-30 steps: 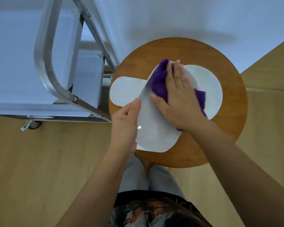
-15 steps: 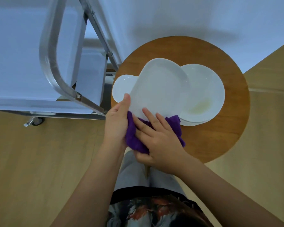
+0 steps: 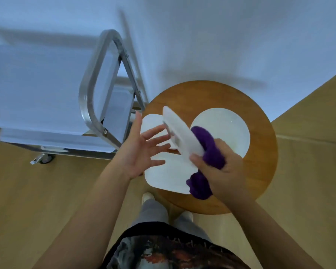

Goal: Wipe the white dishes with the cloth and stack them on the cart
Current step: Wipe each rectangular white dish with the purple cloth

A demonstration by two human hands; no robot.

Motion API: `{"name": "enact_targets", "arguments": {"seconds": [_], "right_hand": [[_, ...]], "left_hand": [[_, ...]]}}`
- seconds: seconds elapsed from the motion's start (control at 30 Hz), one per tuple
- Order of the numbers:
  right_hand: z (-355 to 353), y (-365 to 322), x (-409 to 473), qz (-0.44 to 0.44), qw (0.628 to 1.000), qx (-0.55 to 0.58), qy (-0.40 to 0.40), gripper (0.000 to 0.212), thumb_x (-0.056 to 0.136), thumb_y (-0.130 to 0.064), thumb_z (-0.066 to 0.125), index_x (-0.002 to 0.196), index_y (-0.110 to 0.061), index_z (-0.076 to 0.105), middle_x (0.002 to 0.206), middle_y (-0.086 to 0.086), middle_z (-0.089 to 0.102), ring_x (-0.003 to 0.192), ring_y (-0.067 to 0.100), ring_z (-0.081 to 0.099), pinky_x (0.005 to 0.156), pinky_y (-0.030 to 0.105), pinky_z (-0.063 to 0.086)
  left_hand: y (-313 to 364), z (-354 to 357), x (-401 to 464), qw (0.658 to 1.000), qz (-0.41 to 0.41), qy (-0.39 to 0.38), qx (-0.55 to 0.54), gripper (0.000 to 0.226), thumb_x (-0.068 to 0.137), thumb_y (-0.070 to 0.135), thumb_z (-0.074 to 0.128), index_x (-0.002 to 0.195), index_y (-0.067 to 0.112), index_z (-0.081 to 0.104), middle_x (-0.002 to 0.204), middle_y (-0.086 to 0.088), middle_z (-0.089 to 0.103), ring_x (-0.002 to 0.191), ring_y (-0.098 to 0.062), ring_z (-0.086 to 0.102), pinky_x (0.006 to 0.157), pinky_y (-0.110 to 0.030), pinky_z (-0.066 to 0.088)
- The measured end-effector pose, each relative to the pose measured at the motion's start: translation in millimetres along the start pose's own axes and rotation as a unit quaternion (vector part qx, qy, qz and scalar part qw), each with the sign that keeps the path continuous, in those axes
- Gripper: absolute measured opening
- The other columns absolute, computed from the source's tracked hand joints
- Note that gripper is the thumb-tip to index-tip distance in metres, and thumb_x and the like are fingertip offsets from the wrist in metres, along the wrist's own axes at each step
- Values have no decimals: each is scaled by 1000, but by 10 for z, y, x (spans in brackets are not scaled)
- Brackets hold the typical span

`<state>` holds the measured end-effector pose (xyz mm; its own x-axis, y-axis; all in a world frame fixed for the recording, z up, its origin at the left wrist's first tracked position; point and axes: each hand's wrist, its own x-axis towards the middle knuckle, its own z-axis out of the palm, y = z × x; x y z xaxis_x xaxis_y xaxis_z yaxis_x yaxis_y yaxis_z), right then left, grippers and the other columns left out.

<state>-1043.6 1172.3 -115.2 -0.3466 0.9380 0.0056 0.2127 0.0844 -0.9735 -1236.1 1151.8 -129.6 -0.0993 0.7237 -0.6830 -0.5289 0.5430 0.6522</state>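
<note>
Head view: right hand [image 3: 220,169] grips a tilted white oblong dish [image 3: 179,133] together with a bunched purple cloth [image 3: 209,150] above the round wooden tabletop [image 3: 260,152]. Left hand [image 3: 142,148], fingers spread, holds nothing beside the dish. Other white dishes [image 3: 221,127] lie below; the metal-framed cart [image 3: 89,98] stands left.

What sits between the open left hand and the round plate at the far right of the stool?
In the head view, the tilted dish and purple cloth, both held by the right hand, lie between the left hand and round plate.
</note>
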Motion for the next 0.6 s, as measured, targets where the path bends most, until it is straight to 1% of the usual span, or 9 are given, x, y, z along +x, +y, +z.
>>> {"name": "enact_targets", "arguments": {"seconds": [0.03, 0.1, 0.2, 0.3, 0.37, 0.43, 0.5, 0.53, 0.6], "right_hand": [[-37, -69, 55, 90, 988, 123, 0, 30, 68, -42, 75, 94, -46, 62, 92, -24, 66, 94, 14, 64, 76, 29, 57], [-136, -118, 156, 170, 934, 314, 12, 35, 68, -31, 71, 100, -41, 61, 95, -13, 70, 93, 18, 68, 74, 38, 58], [-189, -164, 213, 236, 862, 445, 61, 32, 67, -22, 70, 99, -22, 64, 90, 2, 74, 81, 21, 71, 63, 37, 57], [-219, -177, 196, 300, 827, 467, 89, 28, 69, -24, 72, 96, -18, 66, 88, 7, 74, 77, 25, 72, 58, 39, 57], [-261, -162, 199, 329, 844, 405, 124, 24, 78, -26, 71, 99, -16, 64, 87, 6, 73, 78, 24, 71, 61, 38, 56], [-342, -148, 182, 308, 878, 285, 230, 18, 83, -25, 67, 99, -18, 63, 78, -3, 67, 75, 18, 65, 62, 33, 50], [-437, -232, 143, 206, 905, 191, 319, 12, 80, -25, 63, 92, -27, 59, 68, -14, 60, 67, 8, 61, 59, 29, 46], [-449, -337, 108, 122, 927, 158, 319, 15, 77, -27, 61, 91, -32, 57, 68, -16, 60, 66, 4, 61, 60, 28, 47], [-326, -558, 74, -41, 973, 30, 224, 32, 74, -36, 55, 106, -39, 54, 94, -18, 61, 87, 0, 59, 75, 18, 49]], "left_hand": [[-32, 6, -17, 998, 0, 24, 54, 99, 49, 85, 55, 130, 28, 54, 135, -8, 55, 126, -31, 49, 105, -61, 34], [-134, 41, -63, 988, 0, 67, 137, 111, 47, 81, 63, 142, 30, 37, 145, -3, 44, 134, -30, 39, 109, -62, 28], [-284, 52, -60, 998, 16, -35, -39, 108, 47, 55, 87, 139, 20, 43, 136, -5, 56, 127, -30, 50, 105, -56, 38], [-209, 72, -67, 977, 48, -103, -183, 99, 44, 30, 95, 131, 10, 52, 123, -15, 64, 109, -32, 64, 81, -45, 56], [-84, 121, -101, 972, 76, -114, -190, 95, 46, 26, 94, 129, 8, 53, 120, -17, 66, 105, -32, 66, 74, -43, 57], [54, 172, -174, 976, 99, -106, -165, 82, 63, 34, 85, 133, 8, 51, 120, -16, 66, 105, -30, 66, 73, -40, 58], [179, 223, -240, 982, 117, -87, -117, 69, 77, 44, 62, 135, 9, 49, 121, -13, 66, 107, -27, 66, 74, -37, 58], [228, 260, -260, 984, 126, -84, -91, 70, 77, 50, 56, 135, 11, 50, 122, -12, 66, 108, -26, 65, 75, -36, 58], [294, 391, -285, 986, 146, -73, -39, 77, 73, 63, 49, 135, 18, 50, 125, -10, 64, 113, -27, 62, 81, -39, 56]]}}
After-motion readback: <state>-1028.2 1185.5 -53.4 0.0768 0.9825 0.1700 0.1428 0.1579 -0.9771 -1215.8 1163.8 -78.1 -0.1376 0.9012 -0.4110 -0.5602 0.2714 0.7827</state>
